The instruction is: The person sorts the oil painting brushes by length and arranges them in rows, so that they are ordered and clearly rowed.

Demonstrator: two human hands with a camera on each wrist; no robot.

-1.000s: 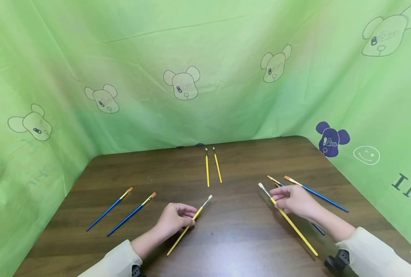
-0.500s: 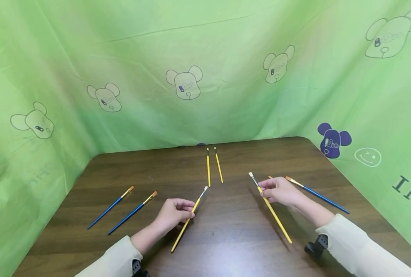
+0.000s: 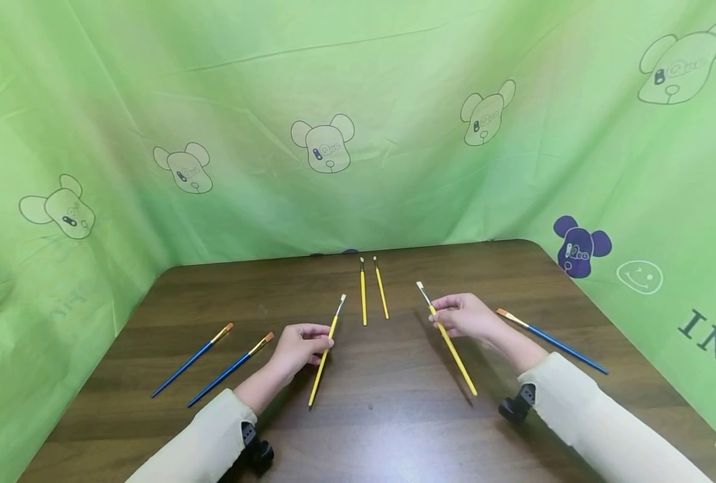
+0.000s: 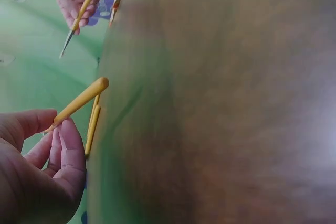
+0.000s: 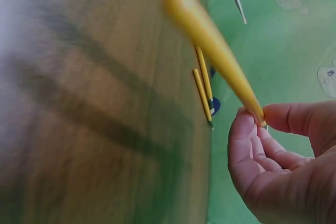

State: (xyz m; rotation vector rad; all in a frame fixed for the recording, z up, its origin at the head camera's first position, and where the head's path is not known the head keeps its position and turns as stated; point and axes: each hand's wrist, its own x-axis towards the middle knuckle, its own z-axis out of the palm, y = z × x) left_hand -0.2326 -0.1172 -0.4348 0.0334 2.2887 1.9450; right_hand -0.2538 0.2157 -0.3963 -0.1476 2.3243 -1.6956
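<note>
My left hand (image 3: 298, 348) pinches a yellow paintbrush (image 3: 322, 365) between thumb and fingers, its pale bristles pointing away from me. In the left wrist view, the handle's rounded end (image 4: 94, 88) sticks out past the fingertips. On the other side, my right hand (image 3: 465, 315) pinches a second yellow paintbrush (image 3: 456, 352), slanted with its white tip up and to the left. Its thick handle end (image 5: 197, 17) looms close in the right wrist view. Beyond both hands, two thinner yellow paintbrushes (image 3: 363, 295) lie side by side near the table's far edge.
Two blue paintbrushes (image 3: 230, 369) with orange-brown bristles lie on the left of the brown wooden table (image 3: 382, 429). Another blue paintbrush (image 3: 566, 347) rests on the right, beyond my right forearm. A green printed cloth (image 3: 394, 201) hangs behind and around the table.
Both hands have moved toward the far side of the table with their yellow paintbrushes. The right hand has also shifted left, and its forearm now hides a blue paintbrush seen earlier.
</note>
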